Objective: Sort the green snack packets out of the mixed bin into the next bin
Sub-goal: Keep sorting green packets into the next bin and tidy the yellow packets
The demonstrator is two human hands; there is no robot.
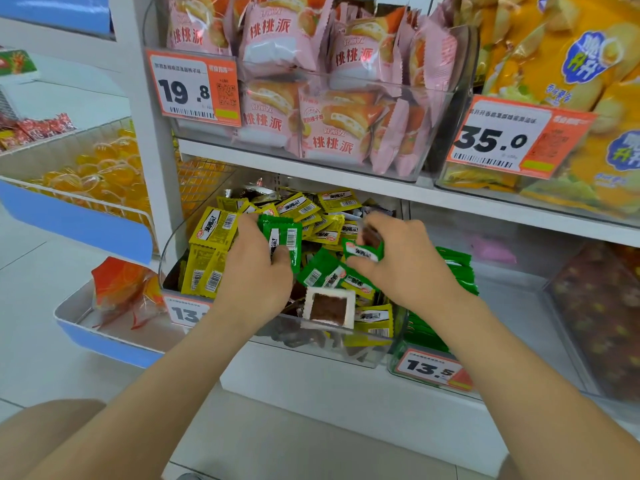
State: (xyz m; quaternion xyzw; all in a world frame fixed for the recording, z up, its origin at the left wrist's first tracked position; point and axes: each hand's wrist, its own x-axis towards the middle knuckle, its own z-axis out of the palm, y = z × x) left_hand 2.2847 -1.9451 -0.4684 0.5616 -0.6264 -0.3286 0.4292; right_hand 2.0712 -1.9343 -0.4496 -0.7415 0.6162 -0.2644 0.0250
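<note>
Left of centre sits your mixed bin (pixel 162 268), with yellow packets (pixel 214 230) stacked against its left wall. Your left forearm comes up from the bottom left of the frame and into the bin, back of the hand toward the camera. That left hand (pixel 256 268) is curled, thumb and fingers pinching one green packet (pixel 282 242) that stands nearly upright above the pile. Middle of the bin now: more loose green packets (pixel 325 271) lie between your hands, and a white-edged packet (pixel 327 308) leans at the front wall. Your right hand (pixel 405 261) is over the bin's right side, knuckles up, fingers bent round a second green packet (pixel 363 251). The two hands are apart, each clamped on its own packet. Just right of your right wrist, the next bin (pixel 398 327) holds a green pile (pixel 455 268).
</note>
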